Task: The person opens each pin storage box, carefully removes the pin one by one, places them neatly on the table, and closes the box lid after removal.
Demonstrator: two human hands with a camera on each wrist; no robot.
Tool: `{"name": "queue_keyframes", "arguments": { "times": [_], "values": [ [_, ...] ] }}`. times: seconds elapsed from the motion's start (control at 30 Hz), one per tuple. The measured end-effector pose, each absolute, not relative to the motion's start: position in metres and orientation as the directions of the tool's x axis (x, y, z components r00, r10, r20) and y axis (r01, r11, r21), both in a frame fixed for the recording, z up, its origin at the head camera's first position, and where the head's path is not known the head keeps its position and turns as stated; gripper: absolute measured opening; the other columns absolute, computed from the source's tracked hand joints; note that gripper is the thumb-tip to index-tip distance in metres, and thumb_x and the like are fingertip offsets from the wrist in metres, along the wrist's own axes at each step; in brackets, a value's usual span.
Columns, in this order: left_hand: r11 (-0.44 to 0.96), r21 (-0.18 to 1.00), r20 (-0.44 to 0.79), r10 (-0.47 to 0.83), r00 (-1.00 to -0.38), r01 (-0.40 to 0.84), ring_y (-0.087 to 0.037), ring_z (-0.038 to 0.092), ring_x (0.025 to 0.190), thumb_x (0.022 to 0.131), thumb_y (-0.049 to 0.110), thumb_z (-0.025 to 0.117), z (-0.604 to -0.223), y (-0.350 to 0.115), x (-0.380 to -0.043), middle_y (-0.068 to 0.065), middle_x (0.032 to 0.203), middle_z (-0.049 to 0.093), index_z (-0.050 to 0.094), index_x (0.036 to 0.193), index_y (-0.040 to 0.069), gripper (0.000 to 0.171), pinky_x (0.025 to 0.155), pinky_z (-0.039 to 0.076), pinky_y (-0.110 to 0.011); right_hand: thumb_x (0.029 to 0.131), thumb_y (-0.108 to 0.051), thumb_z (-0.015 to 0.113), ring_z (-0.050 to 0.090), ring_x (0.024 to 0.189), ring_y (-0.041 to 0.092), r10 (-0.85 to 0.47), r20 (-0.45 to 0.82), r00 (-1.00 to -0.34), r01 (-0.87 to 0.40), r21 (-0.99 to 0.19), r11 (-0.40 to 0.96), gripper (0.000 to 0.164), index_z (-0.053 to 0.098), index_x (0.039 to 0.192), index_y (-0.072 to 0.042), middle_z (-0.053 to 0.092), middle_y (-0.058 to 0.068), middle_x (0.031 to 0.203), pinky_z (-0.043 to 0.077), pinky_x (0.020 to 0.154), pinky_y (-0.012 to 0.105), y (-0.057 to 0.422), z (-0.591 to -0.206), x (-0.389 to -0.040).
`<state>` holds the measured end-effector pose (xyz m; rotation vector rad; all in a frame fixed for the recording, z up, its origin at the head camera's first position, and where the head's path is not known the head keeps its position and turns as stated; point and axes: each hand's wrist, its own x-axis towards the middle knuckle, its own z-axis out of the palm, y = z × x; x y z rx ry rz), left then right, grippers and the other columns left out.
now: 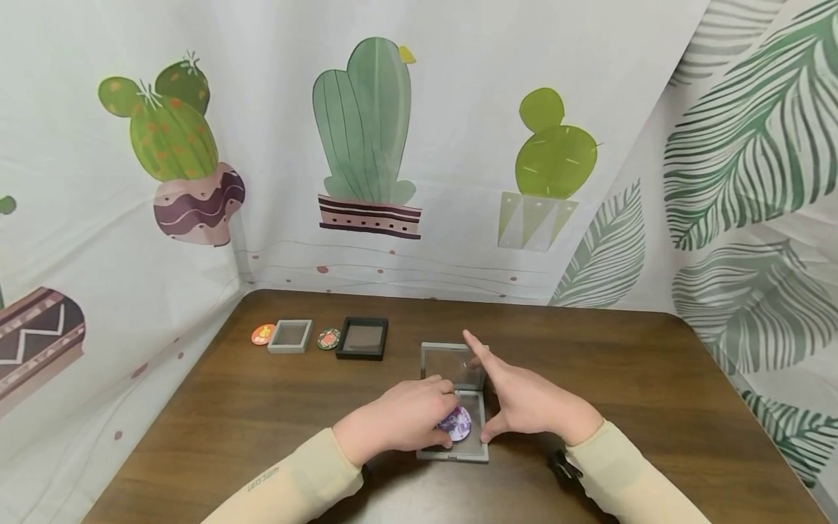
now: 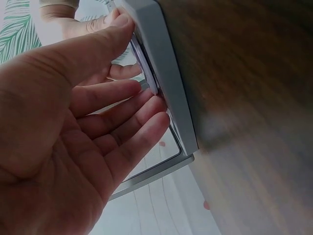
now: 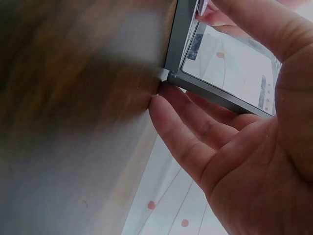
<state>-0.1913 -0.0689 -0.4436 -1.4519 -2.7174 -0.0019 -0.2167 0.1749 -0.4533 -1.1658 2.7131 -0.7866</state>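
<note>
A grey hinged display frame (image 1: 485,457) with clear film windows lies unfolded on the table, its lid (image 1: 452,346) raised at the back. Over the lower half, my left hand (image 1: 409,416) holds a thin round purple patterned disc (image 1: 458,424) by its edges, between thumb and fingertips. The left wrist view shows the disc (image 2: 143,66) edge-on, very near the film. On the right side, my right hand (image 1: 533,400) steadies the frame, thumb at the lower half's edge. Its fingers (image 3: 183,137) reach behind the lid, the index finger pointing up.
At the back left stand a small light grey frame (image 1: 290,353) and a black frame (image 1: 362,356), both flat on the brown table (image 1: 589,349). An orange disc (image 1: 262,334) and a dark green patterned disc (image 1: 329,338) lie beside them. A cactus-print curtain (image 1: 458,145) hangs behind.
</note>
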Motion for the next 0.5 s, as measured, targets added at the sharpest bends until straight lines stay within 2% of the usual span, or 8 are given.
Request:
{"name": "queue_keyframes", "arguments": {
  "times": [0.3,0.5],
  "values": [
    [0.559,-0.019,0.055,0.828,-0.558,0.829,-0.004,0.045,0.086,0.078,0.048,0.079,-0.4455,-0.0676,-0.1923,0.011,0.096,0.052,0.068,0.103,0.019,0.04,0.069,0.044,-0.019,0.055,-0.04,0.095,0.06,0.094,0.017,-0.703,0.129,-0.699,-0.66,-0.492,0.567,0.151,-0.016,0.156,-0.027,0.05,0.006,0.138,0.05,0.085,0.035,0.1759,-0.4541,-0.2167],
    [0.55,-0.033,0.07,0.834,-0.547,0.835,-0.005,0.044,0.085,0.079,0.047,0.078,-0.4472,-0.0671,-0.1936,0.01,0.096,0.052,0.067,0.101,0.019,0.037,0.068,0.044,-0.02,0.055,-0.039,0.095,0.06,0.095,0.016,-0.701,0.124,-0.703,-0.656,-0.496,0.57,0.151,-0.016,0.156,-0.029,0.049,0.005,0.139,0.049,0.085,0.034,0.1763,-0.4542,-0.2173]
  ]
}}
